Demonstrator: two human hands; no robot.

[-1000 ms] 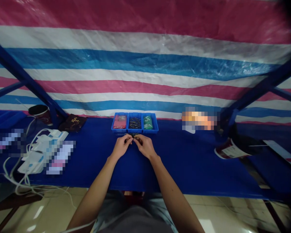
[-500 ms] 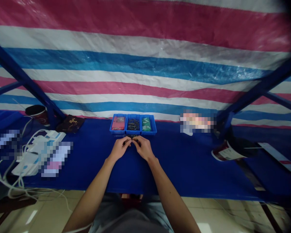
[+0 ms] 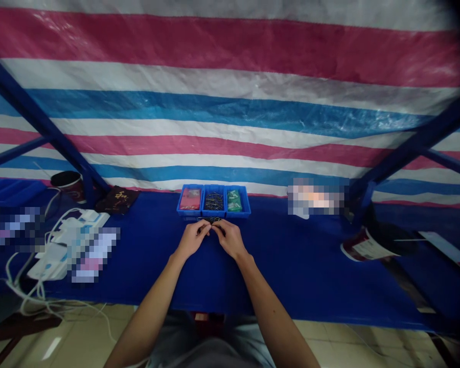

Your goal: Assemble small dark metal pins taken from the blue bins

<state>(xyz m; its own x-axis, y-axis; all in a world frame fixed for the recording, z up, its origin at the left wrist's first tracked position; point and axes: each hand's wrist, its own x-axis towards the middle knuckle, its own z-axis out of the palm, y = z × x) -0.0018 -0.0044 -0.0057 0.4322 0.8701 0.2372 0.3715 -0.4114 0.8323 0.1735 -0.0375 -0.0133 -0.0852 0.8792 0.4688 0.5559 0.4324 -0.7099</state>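
My left hand (image 3: pixel 193 238) and my right hand (image 3: pixel 229 237) meet fingertip to fingertip over the blue table, both closed in a pinch. Whatever lies between the fingertips is too small to name. Just beyond them is a little pile of dark, thin screw-like pieces (image 3: pixel 210 219). Behind that stand three joined blue bins. The left bin (image 3: pixel 190 199) has a red bottom and small pale pieces, the middle bin (image 3: pixel 213 200) is filled with dark screw-like pieces, and the right bin (image 3: pixel 237 201) has a green bottom with small whitish pieces.
On the left lie a white power strip (image 3: pixel 86 225) with tangled cables, a dark brown packet (image 3: pixel 118 199) and a dark cup (image 3: pixel 69 186). A tipped paper cup (image 3: pixel 368 247) and a phone (image 3: pixel 446 248) are at the right. Striped sheeting (image 3: pixel 230 117) hangs behind the blue table (image 3: pixel 291 276).
The camera view has shifted slightly, so everything sits a little lower and to the right. My hands remain together in front of the bins, fingers still pinched.
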